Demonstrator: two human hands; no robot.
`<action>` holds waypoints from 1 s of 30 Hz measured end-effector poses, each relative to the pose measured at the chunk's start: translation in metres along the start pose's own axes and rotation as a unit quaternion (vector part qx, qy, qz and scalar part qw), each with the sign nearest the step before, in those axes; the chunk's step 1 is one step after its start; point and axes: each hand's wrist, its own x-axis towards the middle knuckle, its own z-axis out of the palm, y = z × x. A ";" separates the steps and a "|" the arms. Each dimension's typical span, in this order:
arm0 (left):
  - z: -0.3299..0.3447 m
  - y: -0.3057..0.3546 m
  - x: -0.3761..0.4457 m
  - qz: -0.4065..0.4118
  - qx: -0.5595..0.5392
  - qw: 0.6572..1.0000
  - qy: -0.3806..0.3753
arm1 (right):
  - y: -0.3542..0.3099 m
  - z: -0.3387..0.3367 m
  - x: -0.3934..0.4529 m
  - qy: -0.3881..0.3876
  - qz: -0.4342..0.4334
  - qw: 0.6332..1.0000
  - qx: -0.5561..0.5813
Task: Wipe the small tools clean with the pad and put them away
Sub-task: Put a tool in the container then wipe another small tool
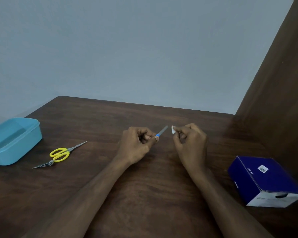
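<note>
Two hands over the dark wood-grain counter (144, 186): left hand (136, 146) curled round the blue handle of a slim grey-bladed tool (162, 132), right hand (190, 145) pinching a small white pad (173, 130) just off the blade tip, not touching. Best done by folding the pad round the blade and drawing from handle to tip, grip firm at the blue end. Still lying near the open light-blue plastic box (33, 134): yellow-handled scissors (62, 154) touching thin metal tweezers (42, 165).
</note>
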 end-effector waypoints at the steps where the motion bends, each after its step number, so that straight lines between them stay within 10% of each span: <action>1: 0.001 0.000 0.000 0.000 0.005 1.000 -0.002 | -0.002 -0.003 0.000 0.015 -0.006 1.000 0.004; 18: -0.003 0.010 -0.008 0.040 0.167 0.985 0.017 | -0.012 0.004 -0.006 -0.119 -0.178 0.977 0.021; 30: -0.002 0.007 -0.007 0.034 0.151 0.988 0.019 | -0.006 0.006 -0.003 -0.080 -0.157 0.984 0.014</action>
